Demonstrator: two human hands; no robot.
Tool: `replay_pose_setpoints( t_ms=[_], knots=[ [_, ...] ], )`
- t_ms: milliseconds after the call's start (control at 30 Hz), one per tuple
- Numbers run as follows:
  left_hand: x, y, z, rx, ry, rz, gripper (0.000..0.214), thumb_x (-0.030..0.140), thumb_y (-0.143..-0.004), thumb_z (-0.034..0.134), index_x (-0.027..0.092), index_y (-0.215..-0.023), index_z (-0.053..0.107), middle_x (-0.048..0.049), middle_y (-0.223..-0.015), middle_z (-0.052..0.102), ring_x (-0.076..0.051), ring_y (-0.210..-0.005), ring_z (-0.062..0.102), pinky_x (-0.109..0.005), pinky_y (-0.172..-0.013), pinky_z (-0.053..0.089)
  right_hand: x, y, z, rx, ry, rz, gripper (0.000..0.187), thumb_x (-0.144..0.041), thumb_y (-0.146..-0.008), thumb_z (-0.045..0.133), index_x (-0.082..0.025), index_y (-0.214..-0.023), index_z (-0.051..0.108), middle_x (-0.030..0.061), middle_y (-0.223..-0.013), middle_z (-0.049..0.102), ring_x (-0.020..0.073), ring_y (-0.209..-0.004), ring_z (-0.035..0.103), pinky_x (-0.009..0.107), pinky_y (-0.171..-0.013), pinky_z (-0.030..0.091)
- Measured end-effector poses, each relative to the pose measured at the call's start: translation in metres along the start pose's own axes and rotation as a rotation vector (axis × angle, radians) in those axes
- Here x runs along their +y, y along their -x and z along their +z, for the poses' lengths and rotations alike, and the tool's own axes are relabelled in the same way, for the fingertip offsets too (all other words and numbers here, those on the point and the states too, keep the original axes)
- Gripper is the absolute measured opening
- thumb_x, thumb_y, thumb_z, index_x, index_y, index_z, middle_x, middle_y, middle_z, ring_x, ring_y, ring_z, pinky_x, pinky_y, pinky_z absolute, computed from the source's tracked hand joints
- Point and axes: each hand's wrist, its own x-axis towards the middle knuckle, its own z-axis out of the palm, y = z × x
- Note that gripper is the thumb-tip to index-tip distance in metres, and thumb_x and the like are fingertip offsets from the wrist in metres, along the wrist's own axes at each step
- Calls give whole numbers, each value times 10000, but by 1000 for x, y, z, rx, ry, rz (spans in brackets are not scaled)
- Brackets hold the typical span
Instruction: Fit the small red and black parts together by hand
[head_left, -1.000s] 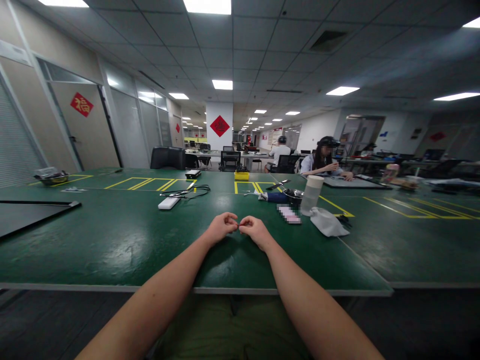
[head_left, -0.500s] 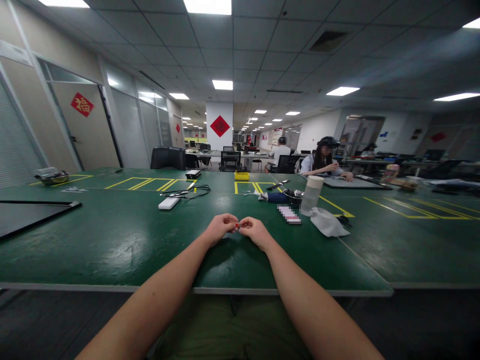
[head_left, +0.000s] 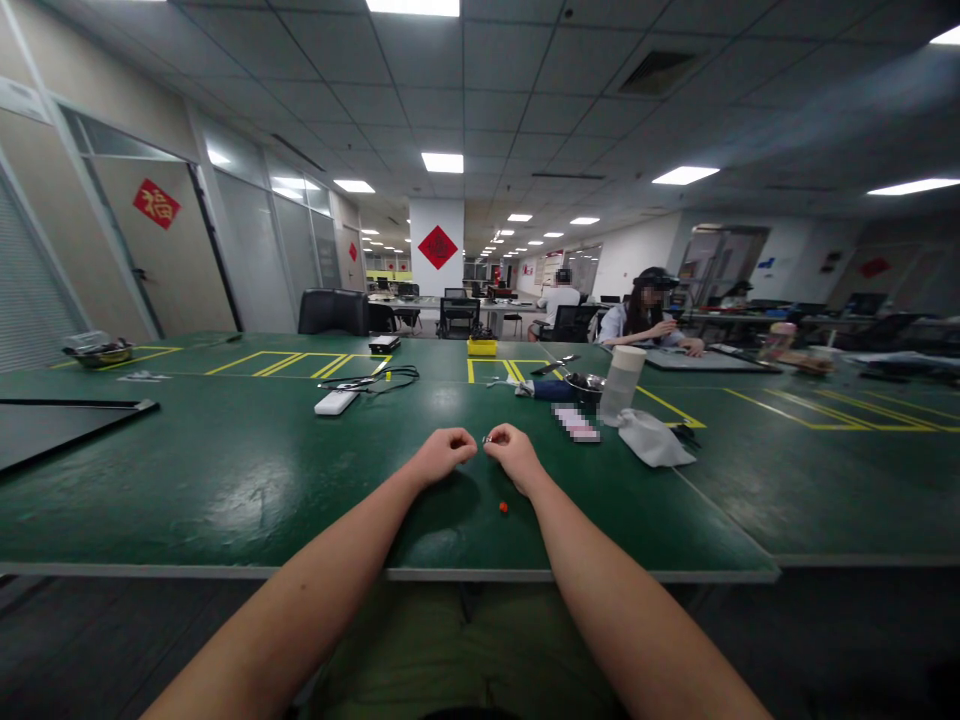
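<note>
Both my forearms reach out over the green table (head_left: 225, 480). My left hand (head_left: 442, 454) is curled into a loose fist, and I cannot make out anything in it. My right hand (head_left: 510, 452) is closed in a pinch on a tiny pale, shiny piece at its fingertips. The two hands are a few centimetres apart. A small red bead-like piece (head_left: 502, 507) lies on the table just below my right wrist, touched by neither hand.
Beyond my hands lie a white power bank (head_left: 336, 402) with black cables (head_left: 375, 380), a plastic bottle (head_left: 621, 384), a grey cloth (head_left: 652, 440), a metal bowl (head_left: 585, 383) and a yellow box (head_left: 482, 347). A person sits at the far right. A dark board (head_left: 52, 425) lies left.
The small red piece that sat between my fingertips half a second ago now lies on the table. My hands have moved slightly apart.
</note>
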Motion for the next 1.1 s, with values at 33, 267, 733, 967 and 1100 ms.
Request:
replay_pose_setpoints(
  t_ms=[33, 267, 733, 967, 1100],
  knots=[
    [8, 2, 3, -60, -33, 58, 172, 279, -769, 573, 127, -769, 654, 0, -610, 584, -111, -564, 524, -210, -558, 418, 1, -1, -1, 55, -3, 20, 131, -215, -592, 607, -182, -710, 562, -20, -627, 569, 128, -568, 517, 241, -529, 401],
    [62, 29, 54, -555, -364, 477, 310, 364, -740, 672, 192, -995, 635, -52, -1024, 589, -167, -858, 571, -240, -747, 434, 10, -11, -4, 121, -100, 136, 150, -225, -578, 597, -179, -704, 529, -42, -539, 521, 119, -479, 510, 214, -420, 374],
    [14, -21, 16, -300, -856, 9, 156, 70, -658, 552, 184, -652, 659, -59, -652, 646, -196, -651, 608, -251, -626, 433, 2, -5, 0, 26, -148, 113, 152, -183, -568, 603, -169, -715, 565, -41, -555, 546, 103, -471, 493, 221, -458, 383],
    [-22, -26, 8, -14, -502, 24, 214, 78, -670, 534, 171, -785, 689, -19, -708, 686, -152, -657, 614, -221, -620, 440, 3, -4, 1, -25, -101, 89, 171, -162, -583, 588, -157, -751, 613, -13, -603, 594, 128, -525, 568, 229, -489, 428],
    [-23, -22, 12, 146, -283, 66, 197, 109, -698, 565, 143, -861, 670, -32, -767, 692, -136, -687, 620, -215, -648, 465, -1, -1, 2, -91, -71, 69, 180, -165, -604, 579, -162, -781, 609, 10, -662, 640, 175, -624, 650, 252, -545, 482]
  ],
)
